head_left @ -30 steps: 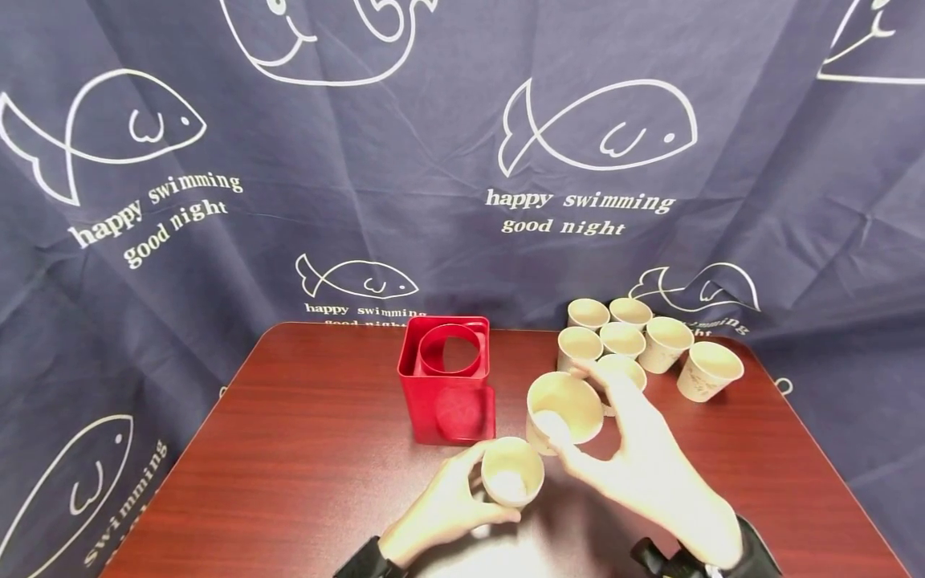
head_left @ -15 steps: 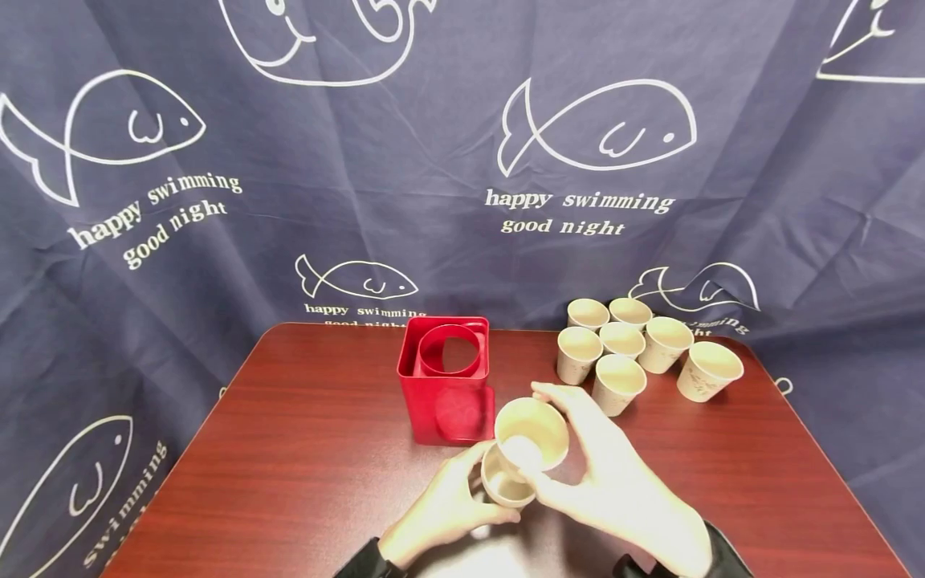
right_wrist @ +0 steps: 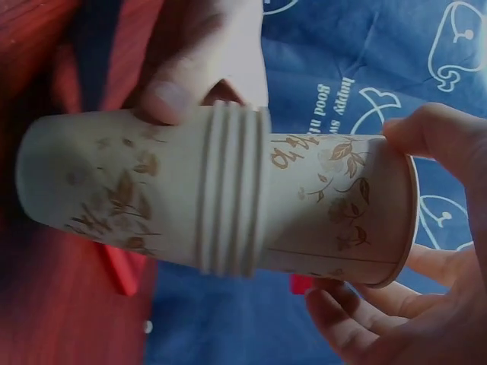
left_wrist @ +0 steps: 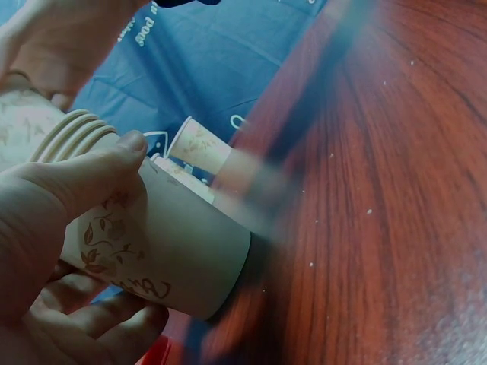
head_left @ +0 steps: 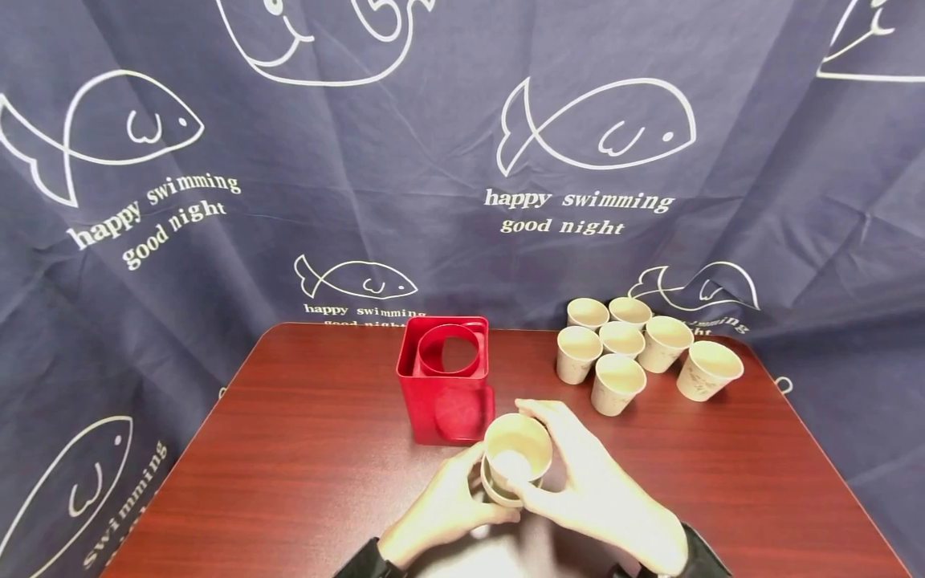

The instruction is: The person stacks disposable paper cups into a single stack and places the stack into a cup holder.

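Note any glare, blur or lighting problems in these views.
Head view: bright, with white glare low on the table, a bright patch inside the top cup, the right hand washed out; left wrist view: dim, bluish, a blurred dark streak crossing the table; right wrist view: also dim, table blurred at left, print on the stack clearer.

Room on tabletop (head_left: 289,417) L of red box (head_left: 442,401), also R of R hand (head_left: 596,490), nr the table's R edge. Lane btwn box & cup cluster (head_left: 621,341) runs to back edge; hanging cloth (head_left: 433,185) blocks beyond. Front ctr blocked: L hand (head_left: 448,499), R hand & held cups (head_left: 519,441), nr box. Gaps w/in cluster v. tight.
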`<state>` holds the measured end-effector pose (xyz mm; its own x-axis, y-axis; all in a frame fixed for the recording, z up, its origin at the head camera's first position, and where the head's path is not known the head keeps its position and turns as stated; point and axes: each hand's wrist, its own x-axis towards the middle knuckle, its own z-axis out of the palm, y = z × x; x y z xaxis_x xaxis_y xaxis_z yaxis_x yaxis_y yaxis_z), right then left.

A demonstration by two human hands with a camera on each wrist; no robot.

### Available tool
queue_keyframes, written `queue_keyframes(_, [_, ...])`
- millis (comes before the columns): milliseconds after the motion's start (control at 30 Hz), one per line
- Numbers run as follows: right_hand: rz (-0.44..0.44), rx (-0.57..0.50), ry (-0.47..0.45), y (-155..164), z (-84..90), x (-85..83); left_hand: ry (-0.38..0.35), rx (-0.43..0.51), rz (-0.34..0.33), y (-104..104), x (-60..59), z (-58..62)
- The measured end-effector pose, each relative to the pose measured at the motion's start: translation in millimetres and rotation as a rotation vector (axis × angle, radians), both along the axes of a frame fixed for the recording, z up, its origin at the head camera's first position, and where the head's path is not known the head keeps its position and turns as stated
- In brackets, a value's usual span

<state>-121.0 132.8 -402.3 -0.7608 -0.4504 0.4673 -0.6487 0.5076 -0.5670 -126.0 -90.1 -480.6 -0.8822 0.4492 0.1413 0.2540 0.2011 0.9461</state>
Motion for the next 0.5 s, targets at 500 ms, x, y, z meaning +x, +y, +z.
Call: queue_keyframes(500, [0.036, 0.023, -0.118, -1.7, -25.9, 0.0, 0.042, -0.031, 0.009, -2.8, 0.0, -2.8])
